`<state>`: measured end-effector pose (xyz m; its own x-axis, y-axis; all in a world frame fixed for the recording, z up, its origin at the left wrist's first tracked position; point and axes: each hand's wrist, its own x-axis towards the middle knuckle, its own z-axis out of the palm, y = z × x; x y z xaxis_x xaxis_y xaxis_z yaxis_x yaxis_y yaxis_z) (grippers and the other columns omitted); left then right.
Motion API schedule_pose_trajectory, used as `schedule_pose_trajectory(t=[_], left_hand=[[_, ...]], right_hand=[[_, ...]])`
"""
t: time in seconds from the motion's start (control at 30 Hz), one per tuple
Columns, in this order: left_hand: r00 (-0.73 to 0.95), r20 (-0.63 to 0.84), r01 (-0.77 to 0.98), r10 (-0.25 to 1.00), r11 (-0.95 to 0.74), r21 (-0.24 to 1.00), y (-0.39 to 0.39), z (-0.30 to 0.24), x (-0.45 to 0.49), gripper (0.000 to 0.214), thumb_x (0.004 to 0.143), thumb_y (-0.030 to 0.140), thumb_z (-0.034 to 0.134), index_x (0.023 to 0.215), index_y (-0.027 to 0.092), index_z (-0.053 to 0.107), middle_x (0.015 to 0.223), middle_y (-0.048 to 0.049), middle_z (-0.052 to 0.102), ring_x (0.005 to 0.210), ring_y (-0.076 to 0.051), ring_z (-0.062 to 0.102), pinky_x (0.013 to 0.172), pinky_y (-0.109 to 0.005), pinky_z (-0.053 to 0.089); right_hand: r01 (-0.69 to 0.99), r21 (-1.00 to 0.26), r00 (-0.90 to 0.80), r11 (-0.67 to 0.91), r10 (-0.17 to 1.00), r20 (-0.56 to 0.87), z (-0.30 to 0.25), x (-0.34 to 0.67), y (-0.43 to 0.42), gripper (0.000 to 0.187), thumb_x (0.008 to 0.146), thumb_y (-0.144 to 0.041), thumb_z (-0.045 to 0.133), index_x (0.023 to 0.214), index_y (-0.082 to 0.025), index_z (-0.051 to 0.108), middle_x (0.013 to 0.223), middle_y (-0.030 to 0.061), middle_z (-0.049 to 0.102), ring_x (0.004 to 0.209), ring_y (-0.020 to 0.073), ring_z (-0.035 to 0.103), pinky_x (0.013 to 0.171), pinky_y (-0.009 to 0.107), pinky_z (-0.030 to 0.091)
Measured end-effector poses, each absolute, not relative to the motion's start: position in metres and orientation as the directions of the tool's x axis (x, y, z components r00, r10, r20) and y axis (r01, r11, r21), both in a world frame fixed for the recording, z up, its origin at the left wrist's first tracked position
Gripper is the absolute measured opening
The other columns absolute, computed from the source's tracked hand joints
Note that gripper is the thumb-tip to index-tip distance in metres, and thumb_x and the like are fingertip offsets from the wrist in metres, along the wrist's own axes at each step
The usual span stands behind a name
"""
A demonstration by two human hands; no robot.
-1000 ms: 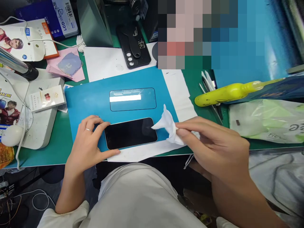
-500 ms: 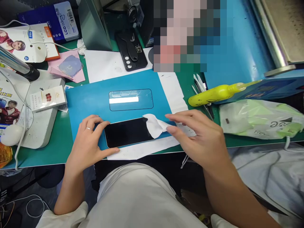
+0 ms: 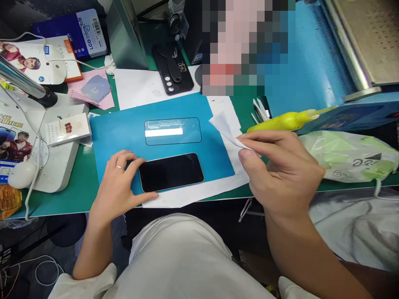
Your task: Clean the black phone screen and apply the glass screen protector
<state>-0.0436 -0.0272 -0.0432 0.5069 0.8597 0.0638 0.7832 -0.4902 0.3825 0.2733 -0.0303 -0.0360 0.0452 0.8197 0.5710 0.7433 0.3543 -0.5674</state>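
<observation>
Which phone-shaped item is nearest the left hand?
The glossy phone, its end framed by the left hand; the clear sheet and black case lie farther.

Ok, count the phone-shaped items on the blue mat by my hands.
2: the phone at your left hand, and the clear screen protector just beyond the phone.

**Bench for phone work**

The green tabletop (image 3: pixel 81 179) looks like part of a phone workshop or repair shop; which, cannot be told. Near its front edge, a black-screened phone (image 3: pixel 171 172) lies on a smooth blue sheet (image 3: pixel 118 129), near a clear glass screen protector (image 3: pixel 174 139) with a black border. Toward the far edge rests a black phone case (image 3: pixel 176 74) with camera cutouts; toward the far left corner, a flat dark-blue box (image 3: pixel 69 35) printed "LCD".
</observation>
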Motion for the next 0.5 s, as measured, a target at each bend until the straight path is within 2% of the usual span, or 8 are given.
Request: schedule_pose_trajectory(t=[0.1, 0.17, 0.23, 0.33, 0.4, 0.5], left_hand=[[0.506, 0.061, 0.782, 0.86, -0.487, 0.389, -0.028, -0.043, -0.043, 0.073, 0.083, 0.07, 0.073, 0.132, 0.019, 0.056, 0.128, -0.0151, 0.056, 0.129, -0.038, 0.049, 0.107, -0.057, 0.047], [0.504, 0.065, 0.78, 0.861, -0.486, 0.394, -0.029, -0.043, -0.042, 0.075, 0.081, 0.07, 0.074, 0.132, 0.018, 0.056, 0.127, -0.015, 0.057, 0.129, -0.038, 0.049, 0.108, -0.056, 0.046], [0.502, 0.067, 0.778, 0.862, -0.484, 0.4, -0.03, -0.044, -0.042, 0.077, 0.079, 0.07, 0.076, 0.131, 0.017, 0.056, 0.126, -0.0153, 0.057, 0.129, -0.038, 0.049, 0.108, -0.055, 0.046], [0.503, 0.07, 0.771, 0.862, -0.483, 0.414, -0.031, -0.046, -0.042, 0.078, 0.078, 0.07, 0.077, 0.132, 0.018, 0.057, 0.126, -0.0155, 0.057, 0.131, -0.038, 0.048, 0.109, -0.055, 0.045], [0.507, 0.074, 0.765, 0.859, -0.488, 0.419, -0.032, -0.046, -0.043, 0.078, 0.078, 0.071, 0.077, 0.132, 0.017, 0.057, 0.127, -0.0158, 0.057, 0.131, -0.038, 0.048, 0.11, -0.055, 0.045], [0.512, 0.074, 0.762, 0.856, -0.492, 0.422, -0.033, -0.046, -0.043, 0.078, 0.08, 0.07, 0.076, 0.133, 0.015, 0.057, 0.127, -0.0164, 0.057, 0.131, -0.038, 0.049, 0.11, -0.055, 0.045]], right_hand=[[0.758, -0.402, -0.171, 0.514, 0.751, 0.638, -0.04, 0.263, -0.032, 0.029, 0.087, -0.01, 0.07, 0.111, -0.023, 0.077, 0.104, 0.0088, 0.076, 0.097, 0.027, 0.071, 0.083, 0.046, 0.058], [0.696, -0.354, -0.38, 0.624, 0.739, 0.557, -0.043, 0.255, -0.036, 0.028, 0.088, -0.007, 0.068, 0.112, -0.019, 0.075, 0.109, 0.0114, 0.076, 0.102, 0.0271, 0.072, 0.087, 0.044, 0.06], [0.626, -0.364, -0.52, 0.69, 0.717, 0.465, -0.046, 0.249, -0.043, 0.024, 0.09, -0.007, 0.067, 0.112, -0.014, 0.073, 0.112, 0.014, 0.076, 0.108, 0.0277, 0.072, 0.091, 0.043, 0.061], [0.569, -0.396, -0.583, 0.721, 0.693, 0.425, -0.048, 0.245, -0.051, 0.025, 0.092, -0.012, 0.068, 0.117, -0.009, 0.07, 0.118, 0.018, 0.075, 0.117, 0.0296, 0.07, 0.098, 0.044, 0.06], [0.555, -0.395, -0.611, 0.733, 0.681, 0.404, -0.049, 0.244, -0.053, 0.036, 0.094, -0.018, 0.067, 0.129, -0.006, 0.065, 0.13, 0.0212, 0.071, 0.128, 0.0318, 0.065, 0.106, 0.046, 0.057], [0.543, -0.314, -0.706, 0.779, 0.626, 0.332, -0.052, 0.236, -0.052, 0.056, 0.1, -0.035, 0.062, 0.142, 0.001, 0.055, 0.145, 0.0257, 0.061, 0.141, 0.0356, 0.054, 0.113, 0.049, 0.052]])
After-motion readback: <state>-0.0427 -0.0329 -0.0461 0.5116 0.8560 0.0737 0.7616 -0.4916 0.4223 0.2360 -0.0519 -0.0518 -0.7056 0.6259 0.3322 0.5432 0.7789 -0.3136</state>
